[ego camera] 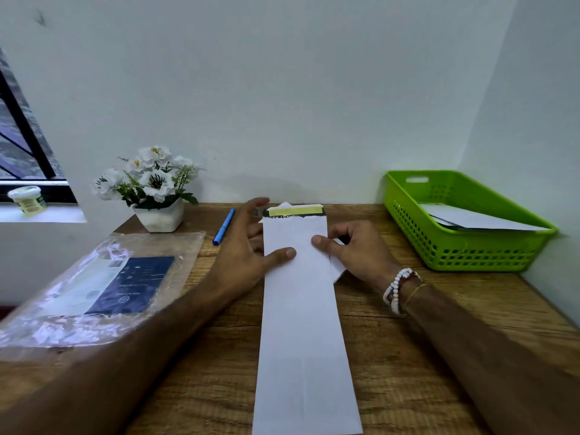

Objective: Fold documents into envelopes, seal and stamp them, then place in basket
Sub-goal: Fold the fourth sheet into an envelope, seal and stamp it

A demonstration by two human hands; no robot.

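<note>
Pinching one unsealed envelope (298, 309) mid-frame, left hand (244, 246) and right hand (357, 249) steady it; others already lie in the right-side basket (470, 252).

Bare desk (370, 324) between envelope (301, 324) and green basket (464, 249) at right; pen (224, 226), flower pot (160, 216), plastic packet (103, 287) at left.

Long white envelope (301, 309) lies lengthwise on the desk (408, 356), far end pinched at both edges. Left hand (248, 246): thumb on top, fingers (255, 232) under the left edge, index raised. Right hand (357, 254): thumb on top, fingers curled at the right edge. Yellow flap strip (295, 211) just beyond the fingers. Blue pen (224, 226) just left of the left fingers. Green basket (464, 249) holding white envelopes is well right of the right fingers.
</note>
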